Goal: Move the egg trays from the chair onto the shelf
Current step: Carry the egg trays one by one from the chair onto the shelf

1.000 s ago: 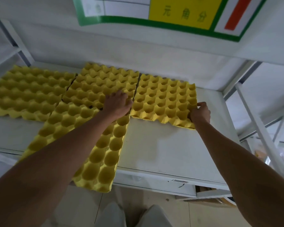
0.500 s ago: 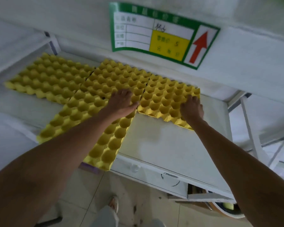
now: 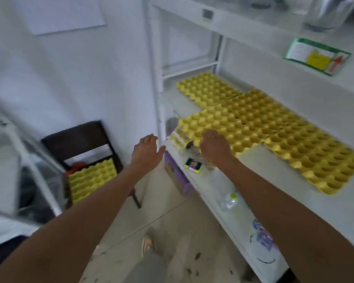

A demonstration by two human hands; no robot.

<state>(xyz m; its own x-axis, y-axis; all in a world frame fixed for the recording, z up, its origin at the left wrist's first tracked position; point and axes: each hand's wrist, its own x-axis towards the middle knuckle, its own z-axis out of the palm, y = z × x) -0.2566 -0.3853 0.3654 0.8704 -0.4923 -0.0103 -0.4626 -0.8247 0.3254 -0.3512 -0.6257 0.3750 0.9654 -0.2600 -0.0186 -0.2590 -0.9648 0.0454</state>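
Observation:
Several yellow egg trays lie flat on the white shelf (image 3: 274, 193): one at the back (image 3: 206, 88), one in the middle (image 3: 260, 111), one at the right (image 3: 319, 160), and one (image 3: 223, 129) jutting over the shelf's front edge. More yellow egg trays (image 3: 92, 178) sit stacked on the dark chair (image 3: 78, 139) at lower left. My left hand (image 3: 145, 152) hangs open in the air off the shelf's front edge, holding nothing. My right hand (image 3: 215, 148) hovers open over the near corner of the jutting tray; whether it touches the tray is unclear.
A white upright post (image 3: 153, 74) bounds the shelf on the left. A lower ledge (image 3: 229, 209) holds a small dark box (image 3: 193, 165), a plastic bottle (image 3: 230, 201) and clutter. A purple box (image 3: 178, 176) sits beneath. A green-framed label (image 3: 317, 56) hangs above.
Both hands have left the trays and drawn back toward the shelf's front edge. My view has swung left, bringing the chair with its trays into sight.

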